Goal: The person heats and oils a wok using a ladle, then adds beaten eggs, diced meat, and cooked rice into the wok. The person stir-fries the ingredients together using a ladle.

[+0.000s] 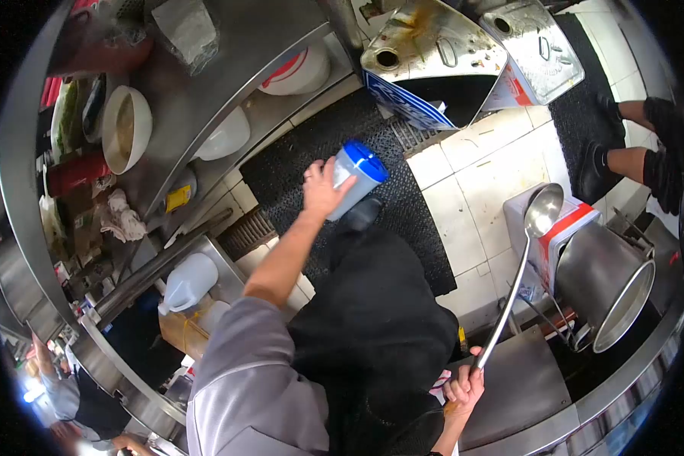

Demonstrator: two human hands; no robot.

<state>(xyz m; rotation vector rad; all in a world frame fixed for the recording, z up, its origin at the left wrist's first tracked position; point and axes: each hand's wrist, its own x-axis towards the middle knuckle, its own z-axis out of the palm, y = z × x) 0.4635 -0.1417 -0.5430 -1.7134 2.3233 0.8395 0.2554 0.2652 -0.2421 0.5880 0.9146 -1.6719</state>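
Note:
My left hand (326, 190) is wrapped round a translucent plastic pitcher (351, 190) with a blue lid, held out in front of my body above the dark floor mat. What the pitcher contains is hard to make out. At my right side, my right hand (463, 386) grips the handle end of a long metal ladle (546, 211). The ladle's bowl points away from me, over a white and red box and close to a big steel pot (604, 277).
Cut-open metal tins (433, 45) stand ahead on the floor. To the left runs a steel shelf unit (228, 91) with a bowl (127, 129), and a plastic jug (190, 281) is below it. A person's legs (631, 148) are at the right; another person (91, 403) is at lower left.

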